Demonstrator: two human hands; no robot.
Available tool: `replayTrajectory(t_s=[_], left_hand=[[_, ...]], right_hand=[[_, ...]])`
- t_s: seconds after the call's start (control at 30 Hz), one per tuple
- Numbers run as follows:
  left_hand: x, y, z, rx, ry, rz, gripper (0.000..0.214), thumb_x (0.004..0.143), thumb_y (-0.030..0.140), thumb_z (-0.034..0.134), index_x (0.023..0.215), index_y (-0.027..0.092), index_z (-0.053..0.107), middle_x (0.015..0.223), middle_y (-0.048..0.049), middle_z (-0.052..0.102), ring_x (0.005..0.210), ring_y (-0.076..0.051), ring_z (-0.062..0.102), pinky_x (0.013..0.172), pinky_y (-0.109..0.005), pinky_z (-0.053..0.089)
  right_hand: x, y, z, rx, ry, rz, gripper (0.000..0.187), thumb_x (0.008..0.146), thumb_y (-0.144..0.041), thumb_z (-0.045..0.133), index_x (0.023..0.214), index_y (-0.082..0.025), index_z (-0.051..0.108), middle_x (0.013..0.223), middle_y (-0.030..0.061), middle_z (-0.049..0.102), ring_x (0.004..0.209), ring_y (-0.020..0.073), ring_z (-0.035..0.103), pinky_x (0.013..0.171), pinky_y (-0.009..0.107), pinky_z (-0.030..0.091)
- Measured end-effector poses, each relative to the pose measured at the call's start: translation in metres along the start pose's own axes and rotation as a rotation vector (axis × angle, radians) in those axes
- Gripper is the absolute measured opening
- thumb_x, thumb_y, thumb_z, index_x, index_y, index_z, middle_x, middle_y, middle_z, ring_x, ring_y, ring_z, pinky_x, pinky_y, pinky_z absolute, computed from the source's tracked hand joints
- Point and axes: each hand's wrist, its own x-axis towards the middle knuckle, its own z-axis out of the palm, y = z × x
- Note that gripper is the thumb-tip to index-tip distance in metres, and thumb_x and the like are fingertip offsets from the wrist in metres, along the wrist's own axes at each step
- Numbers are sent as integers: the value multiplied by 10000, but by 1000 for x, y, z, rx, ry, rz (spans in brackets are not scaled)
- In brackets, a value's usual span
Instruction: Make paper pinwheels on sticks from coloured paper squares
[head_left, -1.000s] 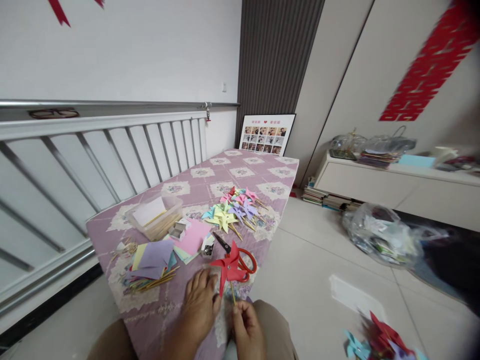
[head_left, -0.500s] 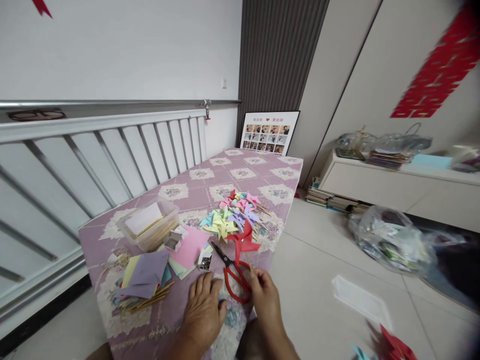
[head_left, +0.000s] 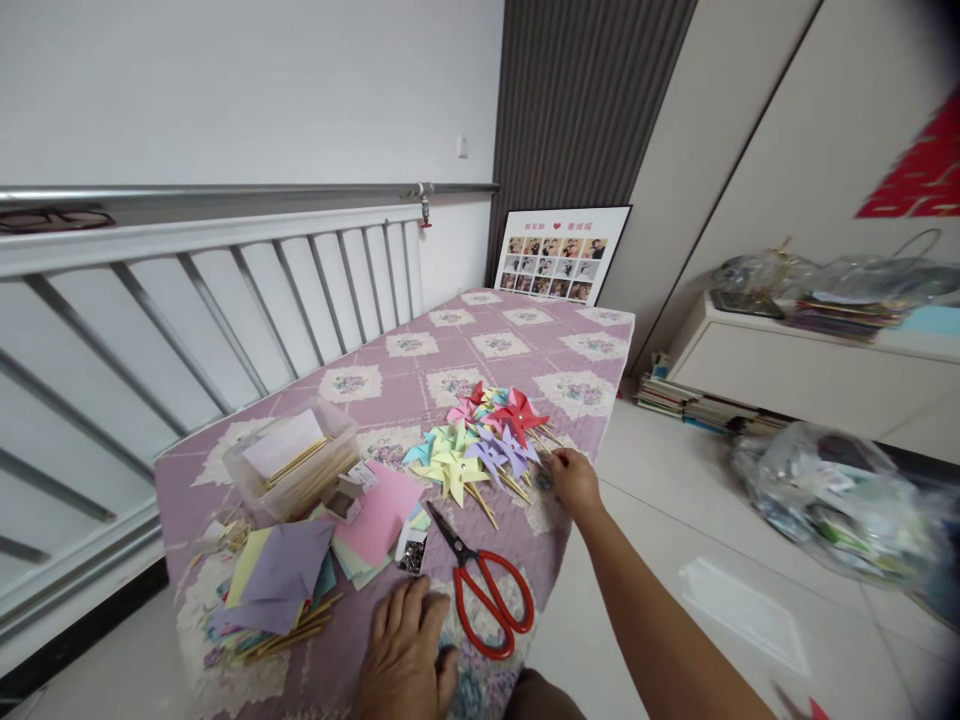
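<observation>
- Currently, the stick (head_left: 537, 439) of the red pinwheel (head_left: 517, 420) appears to be pinched by the right hand (head_left: 576, 484): thumb and fingers are brought together near its lower end. Exact contact is partly hidden.
- Left hand (head_left: 405, 650) is laid palm down on the tablecloth (head_left: 435, 360), fingers extended, thumb set apart; nothing is seen gripped.
- Handling, as judged: very light. Stick should be stiff enough for the head to be steered from the far end; little slip is expected. Paper blades are likely thin, easily creased if pressed or snagged.
- Hold: best taken low on the stick, clear of the blades. Head should not be squeezed.
- Look: blades are folded from plain red paper into points, a small pale dot is set at the centre, stick is slim and tan.
- Location: far right side of the pinwheel pile (head_left: 457, 472), head overlapping pink and purple pinwheels, stick angled toward the table's right edge. Whether the head is rested or just above cannot be told.
- Pile is mixed: yellow, green, blue, pink, purple.
- Red-handled scissors (head_left: 465, 554) are left between the left hand and the pile; a small box of metal pieces (head_left: 412, 555) is set just beyond the left fingertips.
- Farther left, paper sheets (head_left: 289, 565) are stacked, and sticks are kept in a clear container (head_left: 251, 490).
</observation>
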Motion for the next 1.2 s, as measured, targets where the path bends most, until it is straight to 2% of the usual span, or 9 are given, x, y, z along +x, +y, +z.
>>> replayTrajectory(t_s=[0.2, 0.4, 0.53, 0.67, 0.83, 0.97, 1.07, 1.13, 1.2], left_hand=[[2, -6, 6, -20, 1, 12, 478, 770, 343, 538, 1248, 336, 541, 1417, -41, 447, 1298, -303, 349, 1076, -474, 229], [3, -4, 5, -15, 1, -6, 477, 760, 325, 545, 1238, 337, 547, 1413, -35, 451, 1294, -295, 355, 1073, -464, 238], [2, -2, 3, -9, -2, -11, 480, 760, 306, 539, 1239, 335, 544, 1414, -34, 449, 1296, -293, 354, 1076, -466, 234], [2, 1, -1, -3, 4, -2, 474, 758, 298, 535, 1232, 322, 552, 1404, -38, 459, 1293, -295, 354, 1078, -467, 235], [0, 6, -7, -22, 6, -5, 474, 774, 285, 511, 1246, 326, 529, 1416, -30, 438, 1308, -276, 326, 1095, -461, 198], [-3, 9, -13, -57, 12, -1, 481, 771, 302, 518, 1251, 310, 519, 1418, -32, 424, 1316, -276, 297, 1105, -466, 169], [-5, 12, -18, -89, 37, 1, 466, 783, 354, 518, 1246, 305, 518, 1407, -32, 428, 1309, -274, 296, 1110, -465, 163], [-6, 13, -22, -110, 54, 2, 458, 788, 403, 523, 1235, 303, 524, 1395, -35, 437, 1298, -275, 306, 1109, -463, 170], [-7, 15, -26, -123, 71, 6, 459, 790, 429, 525, 1228, 294, 527, 1385, -42, 443, 1289, -275, 314, 1107, -464, 177]], right_hand=[[20, 16, 1, -141, -65, 13, 199, 850, -329, 556, 843, -145, 631, 790, 19, 637, 688, 139, 567, 670, 293, 432], [24, 19, 3, -208, -94, 11, 205, 816, -279, 525, 882, -171, 687, 875, 90, 663, 726, 172, 580, 631, 277, 388], [24, 20, 4, -202, -82, 17, 255, 791, -297, 518, 915, -173, 704, 894, 111, 664, 740, 199, 588, 603, 281, 369], [26, 21, 4, -158, -51, 24, 287, 764, -306, 533, 945, -158, 701, 872, 106, 666, 787, 219, 585, 642, 290, 391], [23, 18, -3, -44, 15, 86, 362, 742, -341, 537, 977, -106, 681, 809, 114, 680, 702, 215, 589, 630, 306, 427], [1, 4, -13, 51, 120, 128, 486, 754, -391, 497, 1078, -52, 627, 870, 160, 677, 706, 236, 590, 648, 350, 451], [-34, -15, -17, 131, 155, 87, 485, 769, -393, 468, 1107, -71, 601, 987, 179, 663, 810, 256, 602, 726, 371, 462], [-66, -31, -15, 188, 121, 38, 453, 773, -412, 472, 1083, -111, 609, 1029, 159, 663, 856, 254, 608, 759, 362, 471], [-104, -49, -10, 241, 48, -5, 416, 763, -446, 499, 1015, -142, 629, 980, 134, 681, 806, 244, 621, 730, 353, 490]])
